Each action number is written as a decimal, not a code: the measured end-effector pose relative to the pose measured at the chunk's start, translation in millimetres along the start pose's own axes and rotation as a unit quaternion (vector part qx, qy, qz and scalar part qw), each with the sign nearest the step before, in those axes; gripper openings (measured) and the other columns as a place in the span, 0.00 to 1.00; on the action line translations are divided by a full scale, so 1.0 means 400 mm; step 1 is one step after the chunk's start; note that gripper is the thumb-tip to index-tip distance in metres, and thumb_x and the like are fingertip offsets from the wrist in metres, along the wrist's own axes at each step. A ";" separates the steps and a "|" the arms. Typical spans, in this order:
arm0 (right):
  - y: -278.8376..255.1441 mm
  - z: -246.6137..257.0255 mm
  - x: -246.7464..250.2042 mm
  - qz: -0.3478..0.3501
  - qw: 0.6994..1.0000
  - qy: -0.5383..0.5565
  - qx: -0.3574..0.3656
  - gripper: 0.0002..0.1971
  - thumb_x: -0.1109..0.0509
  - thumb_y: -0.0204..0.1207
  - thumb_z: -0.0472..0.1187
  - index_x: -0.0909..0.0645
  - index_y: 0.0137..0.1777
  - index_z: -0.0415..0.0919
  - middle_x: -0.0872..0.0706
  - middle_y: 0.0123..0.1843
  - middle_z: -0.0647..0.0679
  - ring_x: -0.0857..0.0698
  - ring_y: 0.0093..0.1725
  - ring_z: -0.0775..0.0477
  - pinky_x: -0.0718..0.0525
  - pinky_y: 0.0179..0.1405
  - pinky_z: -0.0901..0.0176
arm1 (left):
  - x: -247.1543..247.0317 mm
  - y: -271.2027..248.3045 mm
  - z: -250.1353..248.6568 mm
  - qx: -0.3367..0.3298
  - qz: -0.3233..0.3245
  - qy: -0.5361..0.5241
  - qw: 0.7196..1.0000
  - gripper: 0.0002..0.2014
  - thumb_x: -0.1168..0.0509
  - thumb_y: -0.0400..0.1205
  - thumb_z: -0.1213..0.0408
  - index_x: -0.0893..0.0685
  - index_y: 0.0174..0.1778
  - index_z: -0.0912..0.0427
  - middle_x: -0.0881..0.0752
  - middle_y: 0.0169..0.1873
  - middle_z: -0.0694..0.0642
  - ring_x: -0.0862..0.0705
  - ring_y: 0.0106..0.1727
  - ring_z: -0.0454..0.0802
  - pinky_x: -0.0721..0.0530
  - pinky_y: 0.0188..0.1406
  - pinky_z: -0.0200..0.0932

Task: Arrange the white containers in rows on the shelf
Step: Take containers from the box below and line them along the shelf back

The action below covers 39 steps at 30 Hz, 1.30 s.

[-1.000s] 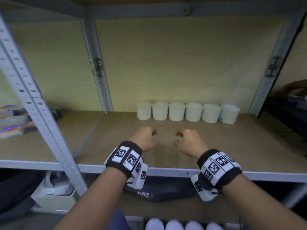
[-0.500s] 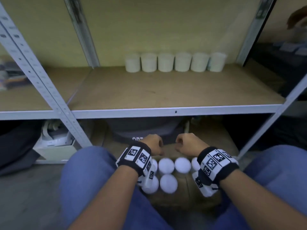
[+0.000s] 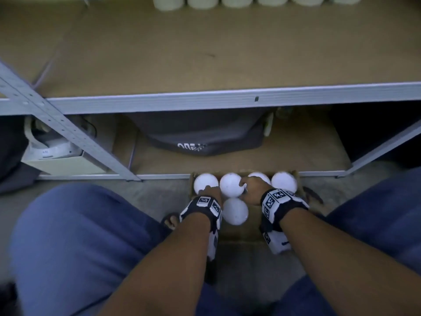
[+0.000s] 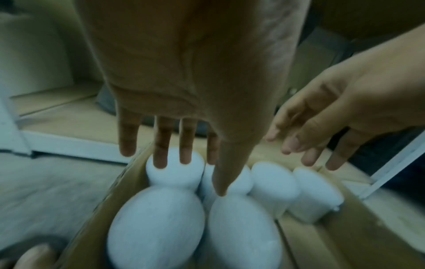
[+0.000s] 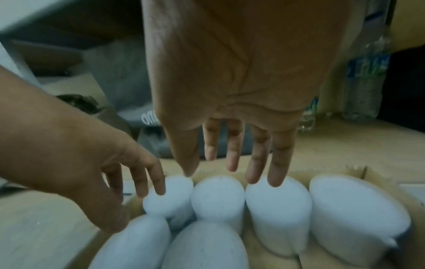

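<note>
Cardboard box (image 3: 298, 190), lower centre: white containers (image 3: 234, 210) packed upright. Left hand (image 3: 210, 192), right hand (image 3: 252, 188): fingers (image 4: 161, 145) spread straight above lids, holding nothing.

Head view: looking steeply down from above at the cardboard box (image 3: 298, 179) on the floor; wrist views: each looking close along its palm into that box; all three are sharing the white containers (image 3: 230, 184) (image 4: 174, 170) (image 5: 217, 196) beneath the fingertips

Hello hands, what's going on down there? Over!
Left hand and right hand open, fingers spread above white containers in cardboard box. None gripped yet. Nothing in the way.
</note>
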State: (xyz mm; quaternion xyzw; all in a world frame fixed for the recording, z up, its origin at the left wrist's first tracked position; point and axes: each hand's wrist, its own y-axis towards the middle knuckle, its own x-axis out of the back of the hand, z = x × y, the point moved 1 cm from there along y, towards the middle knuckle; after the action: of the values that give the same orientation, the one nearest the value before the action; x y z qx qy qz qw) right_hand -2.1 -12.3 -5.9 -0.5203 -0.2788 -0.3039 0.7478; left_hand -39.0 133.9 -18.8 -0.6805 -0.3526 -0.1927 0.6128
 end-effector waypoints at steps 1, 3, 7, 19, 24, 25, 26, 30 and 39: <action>0.010 -0.003 -0.020 0.016 1.000 0.000 -0.011 0.27 0.28 0.73 0.47 0.26 0.72 0.43 0.21 0.69 0.41 0.19 0.66 0.38 0.21 0.64 0.53 | -0.030 0.012 0.011 0.012 0.000 -0.005 1.000 0.30 0.33 0.80 0.63 0.33 0.78 0.60 0.32 0.76 0.64 0.32 0.77 0.65 0.31 0.76 0.58; 0.032 -0.015 -0.070 0.046 0.998 -0.024 -0.019 0.32 0.26 0.72 0.49 0.31 0.76 0.45 0.26 0.71 0.39 0.20 0.66 0.34 0.19 0.64 0.47 | -0.087 0.043 0.034 0.045 -0.012 -0.021 0.999 0.30 0.35 0.81 0.61 0.37 0.80 0.53 0.39 0.78 0.61 0.38 0.78 0.69 0.32 0.76 0.64; 0.047 -0.040 -0.167 0.056 0.996 -0.072 -0.005 0.41 0.26 0.67 0.57 0.39 0.79 0.53 0.36 0.77 0.42 0.32 0.76 0.34 0.31 0.76 0.37 | -0.176 0.080 0.046 0.081 -0.105 0.018 0.991 0.23 0.32 0.76 0.58 0.23 0.68 0.47 0.29 0.71 0.57 0.23 0.60 0.67 0.19 0.58 0.58; 0.097 -0.010 -0.266 -0.032 0.997 -0.062 0.021 0.44 0.28 0.65 0.59 0.42 0.81 0.53 0.30 0.75 0.41 0.27 0.73 0.39 0.30 0.75 0.44 | -0.221 0.112 0.072 0.061 -0.117 0.005 0.991 0.27 0.17 0.48 0.58 0.12 0.44 0.46 0.13 0.54 0.55 0.16 0.28 0.57 0.17 0.26 0.42; 0.093 -0.002 -0.248 -0.004 1.000 0.001 0.009 0.42 0.25 0.64 0.54 0.39 0.77 0.51 0.28 0.71 0.42 0.25 0.69 0.41 0.25 0.69 0.47 | -0.194 0.081 0.063 0.073 -0.102 0.019 0.992 0.27 0.29 0.75 0.59 0.27 0.70 0.48 0.34 0.76 0.57 0.20 0.58 0.64 0.19 0.55 0.55; 0.088 -0.001 -0.239 0.002 1.000 0.000 0.002 0.40 0.24 0.64 0.53 0.36 0.75 0.50 0.28 0.70 0.42 0.24 0.67 0.41 0.24 0.67 0.49 | -0.183 0.075 0.056 0.079 -0.090 0.005 0.993 0.28 0.30 0.76 0.58 0.30 0.72 0.47 0.37 0.76 0.56 0.23 0.62 0.65 0.20 0.59 0.56; 0.081 0.001 -0.225 0.005 1.000 -0.002 0.001 0.38 0.23 0.63 0.53 0.34 0.72 0.49 0.27 0.69 0.43 0.24 0.65 0.42 0.23 0.64 0.49 | -0.168 0.071 0.050 0.083 -0.074 -0.010 0.994 0.29 0.30 0.76 0.57 0.32 0.73 0.46 0.39 0.76 0.56 0.26 0.65 0.65 0.21 0.62 0.57; 0.047 -0.014 -0.151 0.042 0.999 0.011 -0.022 0.39 0.23 0.62 0.53 0.38 0.72 0.54 0.33 0.70 0.44 0.26 0.66 0.37 0.23 0.64 0.45 | -0.070 0.037 0.031 0.079 -0.012 -0.047 0.996 0.40 0.25 0.71 0.55 0.39 0.76 0.43 0.46 0.78 0.55 0.35 0.74 0.67 0.25 0.70 0.61; -0.104 0.033 0.194 -0.006 1.000 -0.026 0.000 0.49 0.18 0.57 0.51 0.40 0.77 0.53 0.33 0.75 0.41 0.26 0.71 0.33 0.21 0.64 0.47 | 0.236 -0.150 -0.064 -0.027 -0.046 0.024 0.998 0.41 0.23 0.55 0.49 0.26 0.66 0.50 0.24 0.65 0.58 0.21 0.64 0.64 0.16 0.59 0.59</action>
State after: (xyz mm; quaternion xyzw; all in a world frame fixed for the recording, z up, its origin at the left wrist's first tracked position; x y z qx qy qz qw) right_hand 17.0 -23.9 80.3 -0.5269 -0.3013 -0.2945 0.7382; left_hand -13.7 132.2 93.2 -0.6746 -0.3634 -0.2467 0.5933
